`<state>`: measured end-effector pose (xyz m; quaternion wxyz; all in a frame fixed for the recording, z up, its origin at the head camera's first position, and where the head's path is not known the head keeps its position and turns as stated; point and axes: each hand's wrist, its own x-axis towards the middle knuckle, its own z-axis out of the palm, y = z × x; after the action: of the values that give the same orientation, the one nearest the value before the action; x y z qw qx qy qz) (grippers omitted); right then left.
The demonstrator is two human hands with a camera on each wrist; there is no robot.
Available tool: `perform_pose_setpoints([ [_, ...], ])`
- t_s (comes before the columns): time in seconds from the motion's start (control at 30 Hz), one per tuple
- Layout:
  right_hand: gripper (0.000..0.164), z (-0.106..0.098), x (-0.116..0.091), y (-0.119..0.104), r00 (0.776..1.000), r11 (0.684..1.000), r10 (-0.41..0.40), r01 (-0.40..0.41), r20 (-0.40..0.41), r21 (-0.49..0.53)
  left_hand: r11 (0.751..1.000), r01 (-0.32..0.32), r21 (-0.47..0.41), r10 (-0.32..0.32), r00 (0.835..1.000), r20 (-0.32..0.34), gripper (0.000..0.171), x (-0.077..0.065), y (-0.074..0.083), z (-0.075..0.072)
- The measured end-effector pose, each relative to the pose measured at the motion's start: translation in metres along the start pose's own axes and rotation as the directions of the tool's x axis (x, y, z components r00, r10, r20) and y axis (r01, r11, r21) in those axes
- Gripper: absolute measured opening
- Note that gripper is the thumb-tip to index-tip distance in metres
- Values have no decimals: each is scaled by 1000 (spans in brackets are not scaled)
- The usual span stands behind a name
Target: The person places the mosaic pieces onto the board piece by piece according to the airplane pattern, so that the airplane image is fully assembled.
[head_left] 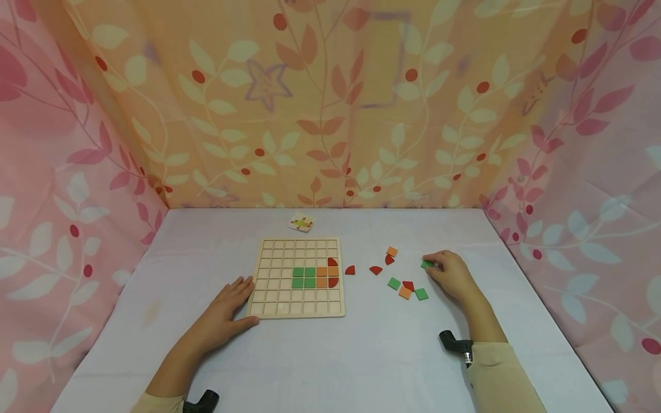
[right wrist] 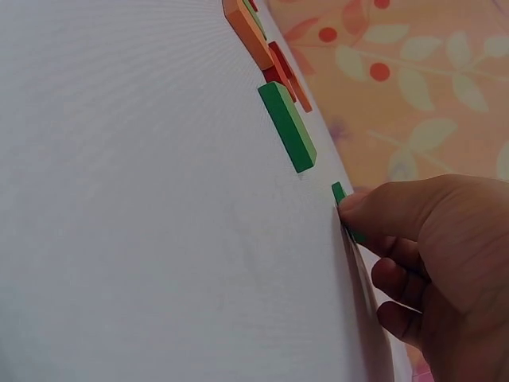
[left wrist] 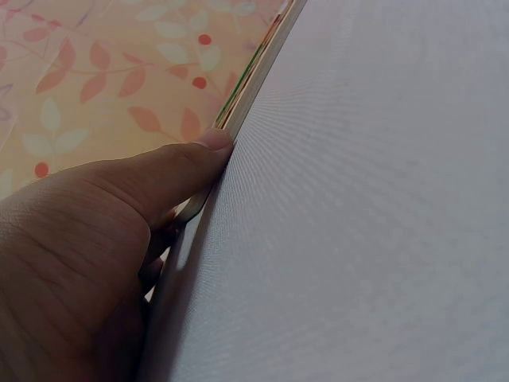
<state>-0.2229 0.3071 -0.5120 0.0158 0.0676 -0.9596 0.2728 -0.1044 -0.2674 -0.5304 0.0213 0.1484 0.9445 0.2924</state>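
Right fingers (right wrist: 394, 210) pinch green tile (head_left: 426, 264), apparently jutting left.

In the head view, the right hand (head_left: 451, 276) covers part of the green tile (head_left: 426, 264) it pinches. The print on the small card (head_left: 300, 223) beyond the board (head_left: 296, 316) is too tiny to make out. Both sleeves (head_left: 503, 376) run off the bottom edge. In the left wrist view, the board appears edge-on, its face hidden and its far end cut off; most left hand (left wrist: 75, 239) fingers are concealed. In the right wrist view, the top edge crops the farthest tiles (right wrist: 248, 33).
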Motion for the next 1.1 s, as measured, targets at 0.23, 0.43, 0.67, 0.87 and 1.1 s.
perform_pose_setpoints([
  [0.23, 33, -4, -1, -7, 1000, 998, -21, 22, -20, 50, 1000, 10, -2, -10, 1000, -1, 92, 0, 1, 0],
  [0.43, 34, -8, -2, -17, 999, 996, -36, 38, -29, 76, 1000, 17, 3, -17, 1000, 1, 92, -1, 2, 0],
  [0.67, 35, -14, -5, -33, 1000, 997, -1, 3, -27, 71, 1000, -11, 0, 11, 1000, -18, 91, -2, 4, -2],
  [0.87, 34, -18, -6, -51, 998, 996, -45, 48, -44, 81, 1000, -31, -3, 31, 999, -21, 90, -2, 4, -3],
  [1.1, 34, -16, -6, -75, 993, 987, -107, 111, -42, 117, 999, -34, -3, 34, 999, -22, 91, -3, 1, -1],
])
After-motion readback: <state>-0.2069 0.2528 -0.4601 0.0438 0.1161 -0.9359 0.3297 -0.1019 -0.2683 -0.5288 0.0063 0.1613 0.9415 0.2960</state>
